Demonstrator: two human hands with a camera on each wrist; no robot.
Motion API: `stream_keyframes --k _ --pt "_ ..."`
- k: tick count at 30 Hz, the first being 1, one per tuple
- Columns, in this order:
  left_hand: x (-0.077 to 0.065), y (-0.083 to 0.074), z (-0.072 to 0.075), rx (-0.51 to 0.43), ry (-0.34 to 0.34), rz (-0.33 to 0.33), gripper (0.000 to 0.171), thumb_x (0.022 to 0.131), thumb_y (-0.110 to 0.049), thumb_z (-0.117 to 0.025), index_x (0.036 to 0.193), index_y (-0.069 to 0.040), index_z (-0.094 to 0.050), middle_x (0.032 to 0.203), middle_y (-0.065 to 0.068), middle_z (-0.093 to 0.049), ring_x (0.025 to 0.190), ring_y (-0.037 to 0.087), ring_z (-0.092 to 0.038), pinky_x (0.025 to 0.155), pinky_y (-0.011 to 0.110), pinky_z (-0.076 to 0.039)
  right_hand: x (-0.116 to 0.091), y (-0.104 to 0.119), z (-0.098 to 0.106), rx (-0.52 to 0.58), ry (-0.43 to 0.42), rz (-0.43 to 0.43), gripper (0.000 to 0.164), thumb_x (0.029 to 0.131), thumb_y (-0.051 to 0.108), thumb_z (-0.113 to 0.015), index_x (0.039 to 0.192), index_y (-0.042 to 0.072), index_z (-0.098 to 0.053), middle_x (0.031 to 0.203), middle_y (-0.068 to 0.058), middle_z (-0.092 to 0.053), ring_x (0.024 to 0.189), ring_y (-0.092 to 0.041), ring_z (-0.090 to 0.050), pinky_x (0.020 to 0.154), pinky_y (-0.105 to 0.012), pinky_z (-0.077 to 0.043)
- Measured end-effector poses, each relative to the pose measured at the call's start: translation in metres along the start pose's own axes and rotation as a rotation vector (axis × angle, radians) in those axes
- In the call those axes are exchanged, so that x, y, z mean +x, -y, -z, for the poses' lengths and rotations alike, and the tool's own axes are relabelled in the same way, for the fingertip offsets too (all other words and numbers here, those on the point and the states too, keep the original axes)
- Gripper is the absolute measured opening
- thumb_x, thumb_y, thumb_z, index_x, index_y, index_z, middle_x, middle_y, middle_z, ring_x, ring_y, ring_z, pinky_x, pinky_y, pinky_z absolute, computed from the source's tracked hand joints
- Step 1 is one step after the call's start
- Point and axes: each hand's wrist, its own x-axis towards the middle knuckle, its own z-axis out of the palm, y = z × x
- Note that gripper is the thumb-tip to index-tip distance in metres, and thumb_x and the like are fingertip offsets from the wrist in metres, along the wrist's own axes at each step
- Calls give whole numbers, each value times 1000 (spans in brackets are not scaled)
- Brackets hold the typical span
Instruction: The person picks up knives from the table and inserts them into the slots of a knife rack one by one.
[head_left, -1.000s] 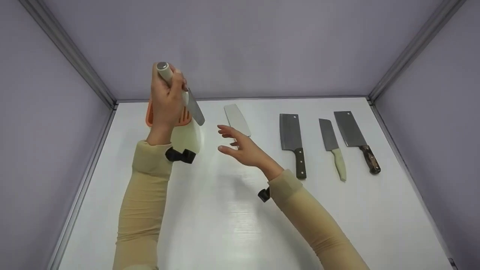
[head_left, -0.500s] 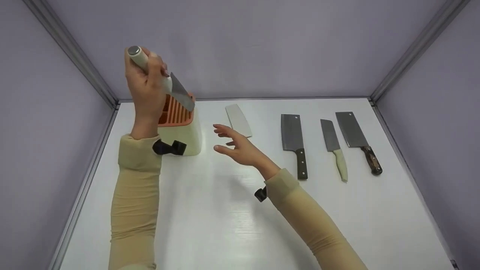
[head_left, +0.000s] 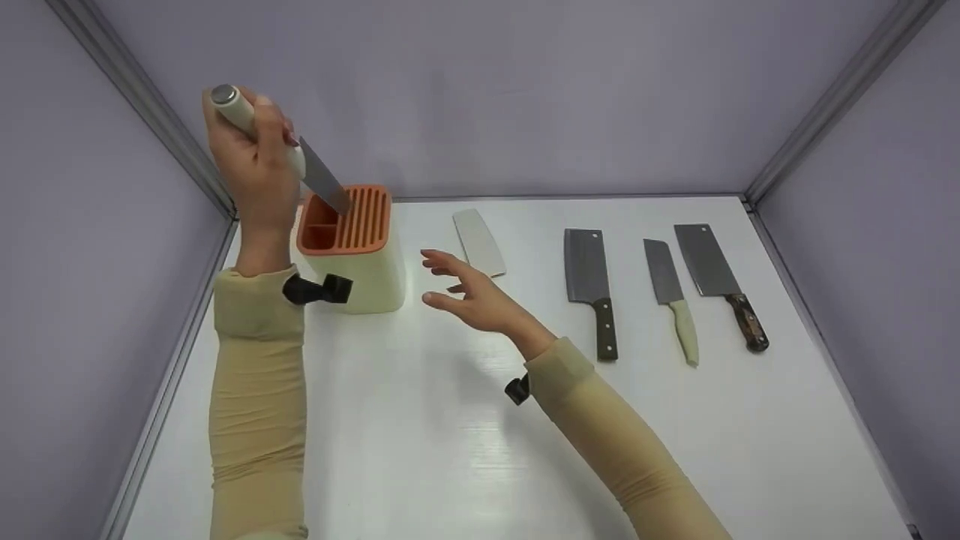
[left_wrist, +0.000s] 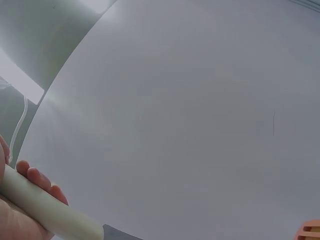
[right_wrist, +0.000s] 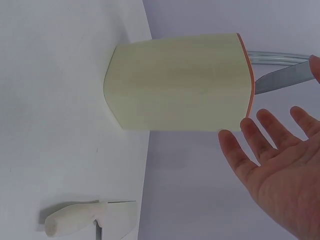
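Observation:
My left hand (head_left: 253, 176) grips the pale handle of a kitchen knife (head_left: 324, 180), fingers wrapped round it. Its blade slants down to the right, the tip overlapping the slotted orange top of a cream knife block (head_left: 364, 281). In the left wrist view the knife's handle (left_wrist: 50, 207) crosses the lower left corner. My right hand (head_left: 480, 296) is held in the air right of the block, fingers spread and holding nothing. Beyond it lies a white-bladed knife (head_left: 478, 241), its handle hidden by the hand in the head view; the right wrist view shows a pale handle (right_wrist: 72, 218).
On the right of the white table (head_left: 450, 450) lie a dark-handled cleaver (head_left: 587, 266), a green-handled knife (head_left: 663, 270) and a cleaver with a mottled handle (head_left: 706, 259). Grey walls enclose the table at the back and both sides.
My left hand has moved left and farther back with the knife, uncovering the block's top; the blade tip now overlaps the slots. My right hand has shifted slightly left.

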Motion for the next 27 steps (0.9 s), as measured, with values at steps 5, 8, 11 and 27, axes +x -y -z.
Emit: stream_keyframes --k 5,8,11,27 --pt "1 1 4 7 -21 42 11 95 2 -43 89 -8 -45 67 5 -46 64 18 -46 65 29 -40 0 2 -1 28 10 7 61 99 14 -60 152 3 -31 146 -19 -42 135 -34 -39 104 -53 -37" --pt "1 2 5 14 -24 58 11 95 2 -43 90 -8 -45 69 5 -46 66 18 -47 66 29 -40 1 0 -2 34 16 4 62 99 15 -60 152 4 -30 147 -20 -41 135 -34 -39 104 -53 -37" --pt "2 4 6 33 -20 39 12 96 1 -43 91 -9 -45 70 3 -47 67 17 -47 67 28 -41 0 -1 -3 33 21 1 62 99 15 -60 152 3 -30 147 -20 -40 136 -35 -38 104 -53 -37" --pt "1 -3 10 11 -93 89 11 99 2 -43 93 -7 -46 70 5 -45 67 18 -45 68 28 -39 -1 -7 -8 34 29 -42 62 99 17 -61 152 6 -31 146 -15 -43 136 -32 -39 103 -52 -39"
